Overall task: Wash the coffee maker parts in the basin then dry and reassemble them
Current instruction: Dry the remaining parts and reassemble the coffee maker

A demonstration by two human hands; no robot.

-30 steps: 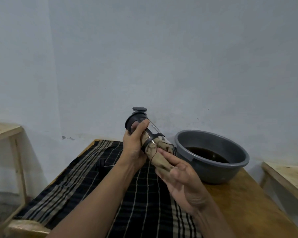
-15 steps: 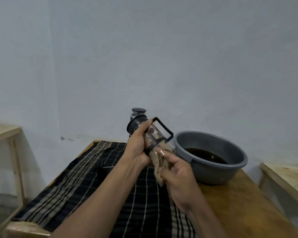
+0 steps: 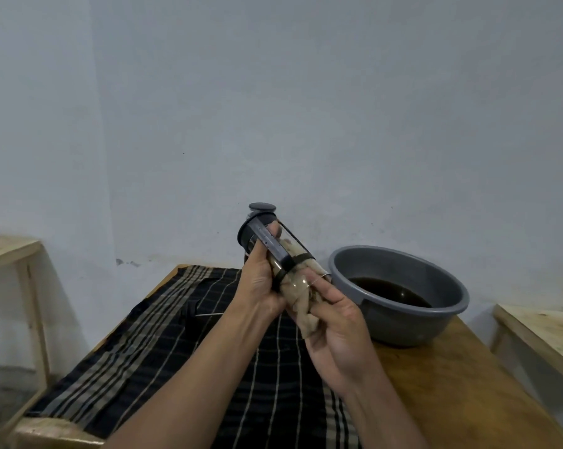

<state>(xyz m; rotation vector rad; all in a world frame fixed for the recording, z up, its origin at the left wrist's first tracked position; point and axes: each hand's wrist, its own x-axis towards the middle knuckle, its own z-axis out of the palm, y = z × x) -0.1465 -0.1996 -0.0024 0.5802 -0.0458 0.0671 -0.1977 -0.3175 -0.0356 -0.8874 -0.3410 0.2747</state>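
My left hand (image 3: 260,280) grips the glass coffee maker carafe (image 3: 275,251) by its black frame, tilted with the open mouth toward me, above the table. My right hand (image 3: 336,322) holds a beige cloth (image 3: 302,307) that is stuffed into the carafe's mouth, with two fingers laid along the glass. Behind the carafe a dark lid with a round knob (image 3: 262,208) stands upright. The grey basin (image 3: 403,283) sits to the right, holding dark brown water.
A black striped cloth (image 3: 176,345) covers the left part of the wooden table (image 3: 451,384); a thin metal rod (image 3: 208,314) lies on it. Pale wooden stands flank the table at left (image 3: 11,251) and right (image 3: 542,332). A wall is close behind.
The carafe has been turned in my left hand, so its black handle no longer sticks up on top. My right hand has shifted with the cloth at the mouth.
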